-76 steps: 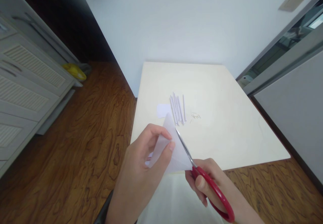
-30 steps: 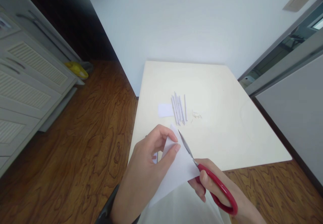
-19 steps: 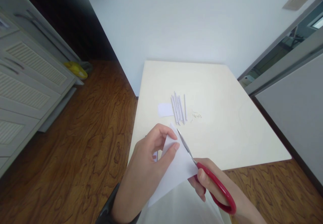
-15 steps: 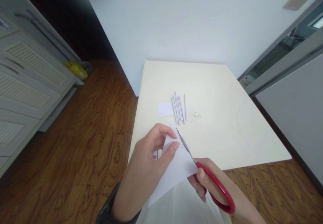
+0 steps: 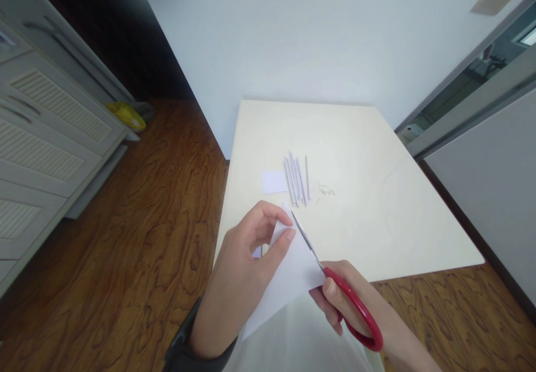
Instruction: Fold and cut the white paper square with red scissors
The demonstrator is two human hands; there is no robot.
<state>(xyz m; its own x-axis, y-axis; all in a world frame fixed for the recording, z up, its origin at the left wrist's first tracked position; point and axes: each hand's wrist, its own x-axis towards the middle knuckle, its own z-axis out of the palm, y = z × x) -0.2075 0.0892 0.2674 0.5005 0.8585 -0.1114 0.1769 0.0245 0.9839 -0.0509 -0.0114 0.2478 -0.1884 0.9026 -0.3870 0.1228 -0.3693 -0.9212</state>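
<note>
My left hand (image 5: 251, 254) pinches a white sheet of paper (image 5: 288, 274) between thumb and fingers near its upper corner. The sheet is tilted above the table's near edge and my lap. My right hand (image 5: 349, 291) is closed round the red handles of a pair of scissors (image 5: 355, 300). Its metal blades lie along the right edge of the paper, tips pointing up and away from me, close to my left fingertips. Part of the lower blade is hidden by the sheet.
On the white table (image 5: 377, 193) lie several thin rolled paper sticks (image 5: 296, 181), a small white paper square (image 5: 274, 182) and some small paper scraps (image 5: 325, 189). A partly hidden item (image 5: 257, 252) shows behind my left hand. A wall (image 5: 293, 37) rises behind the table.
The scissors and my right hand have shifted slightly left and up along the paper. My left hand and the sheet have moved up a little.
</note>
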